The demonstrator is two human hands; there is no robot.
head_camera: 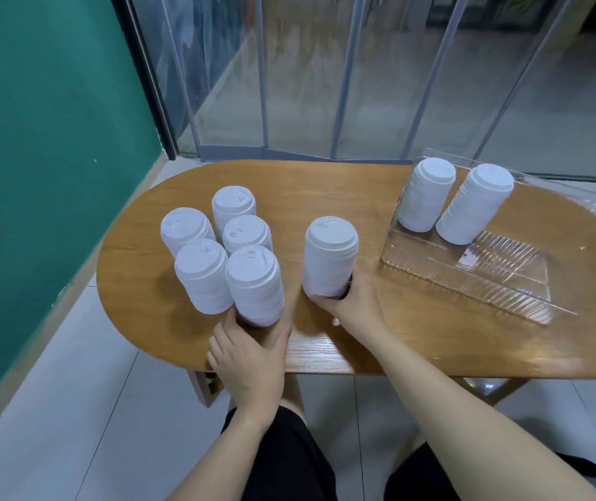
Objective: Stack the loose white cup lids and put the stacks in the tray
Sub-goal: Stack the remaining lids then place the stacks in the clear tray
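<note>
Eight stacks of white cup lids, two hands at work. Six stand on the wooden tabletop (325, 197); two are already in the clear plastic tray (470, 280) at right, both leaning w/ tops tipped toward the far side, touching or nearly so.

Left hand (249, 359) cups the base of the near-left stack (255, 287), thumb and fingers curled round its foot. That stack is the front one in a tight cluster of five (217, 244), neighbours pressed close. Right hand (350, 301) grips the bottom of the lone stack (330, 256), which stands apart btwn the cluster and the tray. Both stacks appear to sit on the wood; can't tell if either is lifted.

Handling, as judged: thin moulded lids, very light, nested but not locked, so a tall column can shear or fan apart if tilted or squeezed mid-height. Low grip at the base looks right; a second hand on top would steady the carry. Smooth plastic is prob. slippery. Tray floor is ribbed, so stacks may lean there.
</note>
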